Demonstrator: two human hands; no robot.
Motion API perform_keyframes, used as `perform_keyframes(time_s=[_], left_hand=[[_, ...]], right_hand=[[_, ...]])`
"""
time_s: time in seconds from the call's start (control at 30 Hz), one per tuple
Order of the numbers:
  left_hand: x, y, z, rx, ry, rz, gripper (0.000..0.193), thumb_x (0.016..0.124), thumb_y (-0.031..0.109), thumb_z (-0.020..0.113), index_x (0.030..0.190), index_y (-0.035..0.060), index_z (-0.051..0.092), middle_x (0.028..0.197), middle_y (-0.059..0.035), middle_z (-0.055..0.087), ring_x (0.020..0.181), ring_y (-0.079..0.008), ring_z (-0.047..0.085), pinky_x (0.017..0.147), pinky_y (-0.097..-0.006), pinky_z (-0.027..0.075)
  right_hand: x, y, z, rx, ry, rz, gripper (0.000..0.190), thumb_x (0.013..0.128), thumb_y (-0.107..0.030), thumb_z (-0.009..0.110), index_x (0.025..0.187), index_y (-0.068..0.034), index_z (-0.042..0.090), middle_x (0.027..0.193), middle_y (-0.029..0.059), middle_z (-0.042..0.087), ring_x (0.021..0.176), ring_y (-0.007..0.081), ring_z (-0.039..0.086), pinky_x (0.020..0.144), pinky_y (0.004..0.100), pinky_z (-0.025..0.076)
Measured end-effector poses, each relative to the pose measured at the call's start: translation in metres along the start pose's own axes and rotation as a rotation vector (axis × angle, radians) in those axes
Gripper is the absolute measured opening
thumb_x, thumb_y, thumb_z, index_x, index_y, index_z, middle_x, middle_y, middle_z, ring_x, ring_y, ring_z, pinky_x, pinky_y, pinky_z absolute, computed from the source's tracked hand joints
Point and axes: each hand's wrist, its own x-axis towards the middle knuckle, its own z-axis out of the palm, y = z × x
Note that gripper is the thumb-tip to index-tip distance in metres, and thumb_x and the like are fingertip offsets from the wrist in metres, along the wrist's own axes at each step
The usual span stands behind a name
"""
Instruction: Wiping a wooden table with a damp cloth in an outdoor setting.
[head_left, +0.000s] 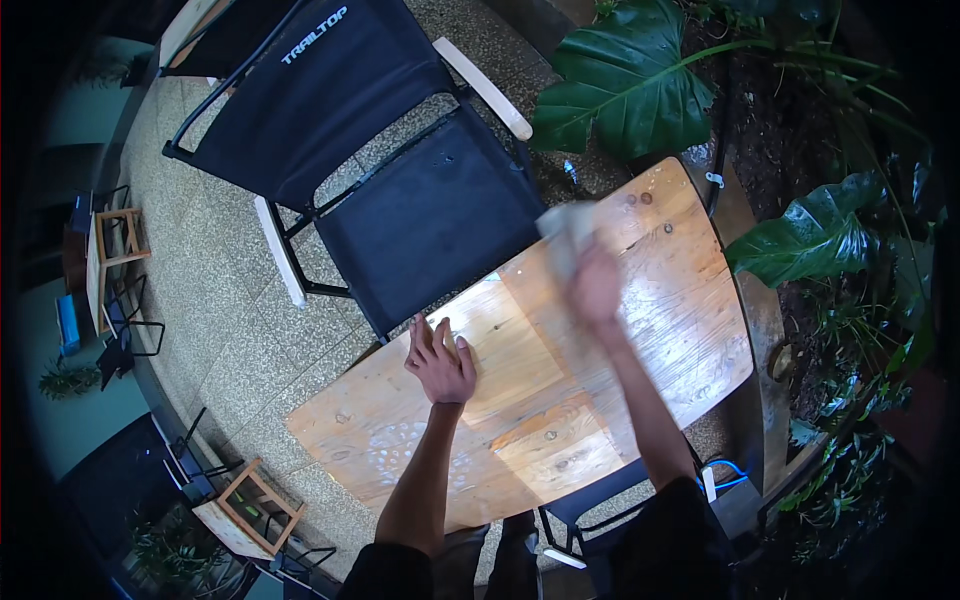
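My right hand (598, 283) is blurred by motion and grips a pale cloth (566, 232) against the wooden tabletop (525, 337), near the edge beside the folding chair. My left hand (441, 364) rests on the same table near its far edge, fingers spread, holding nothing. Wet, shiny streaks show on the wood around the right hand. A patch of whitish spots lies on the table left of my left forearm.
A black folding chair (435, 217) with pale armrests stands against the table's far side; another chair (607, 495) is at the near side. Large green leaves (630, 82) overhang a planting bed at right. More tables and chairs stand at the far left on the speckled floor (202, 300).
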Motion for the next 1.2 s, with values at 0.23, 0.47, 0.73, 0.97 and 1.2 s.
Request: perform_keyframes(time_s=[0.23,0.47,0.73,0.97,1.2], left_hand=[[-0.002,-0.002,0.001,0.019,0.016,0.001,0.043,0.094,0.031,0.046,0.132,0.0119,0.047,0.149,-0.0203,0.032,0.135,-0.0384,0.032,0.099,-0.0530,0.025],[-0.001,0.002,0.003,-0.003,0.010,0.007,0.044,0.094,0.032,0.046,0.133,0.0129,0.045,0.149,-0.0201,0.033,0.135,-0.0387,0.032,0.100,-0.0534,0.025],[0.000,-0.001,-0.002,0.018,-0.018,0.009,0.044,0.095,0.032,0.042,0.134,0.0112,0.045,0.149,-0.0208,0.032,0.136,-0.0390,0.030,0.101,-0.0545,0.024],[-0.001,-0.008,0.000,0.046,0.022,0.025,0.045,0.096,0.034,0.040,0.135,0.0104,0.044,0.149,-0.0215,0.031,0.136,-0.0396,0.030,0.101,-0.0554,0.023],[-0.002,0.007,0.011,-0.008,0.031,0.041,0.046,0.096,0.036,0.041,0.134,0.0105,0.045,0.148,-0.0221,0.032,0.135,-0.0394,0.031,0.101,-0.0552,0.023]], right_hand=[[0.005,0.061,-0.011,0.014,0.215,-0.393,0.049,0.069,-0.008,0.062,0.114,0.007,0.056,0.105,0.0193,0.053,0.099,0.0349,0.053,0.085,0.0422,0.044],[0.101,0.112,-0.045,-0.067,0.442,0.282,0.050,0.075,-0.026,0.073,0.121,-0.014,0.057,0.096,0.0182,0.054,0.092,0.0334,0.057,0.079,0.0443,0.046],[-0.040,-0.085,-0.024,0.211,-0.036,-0.383,0.067,0.078,-0.013,0.060,0.142,-0.024,0.045,0.108,0.0166,0.056,0.100,0.0302,0.056,0.088,0.0421,0.046],[0.045,0.032,-0.017,0.131,0.101,-0.139,0.038,0.080,-0.016,0.063,0.116,-0.006,0.061,0.101,0.0180,0.058,0.098,0.0340,0.056,0.085,0.0433,0.046],[0.105,0.133,-0.046,-0.070,0.504,0.422,0.042,0.077,-0.027,0.071,0.115,-0.013,0.062,0.100,0.0172,0.054,0.091,0.0326,0.057,0.074,0.0424,0.048]])
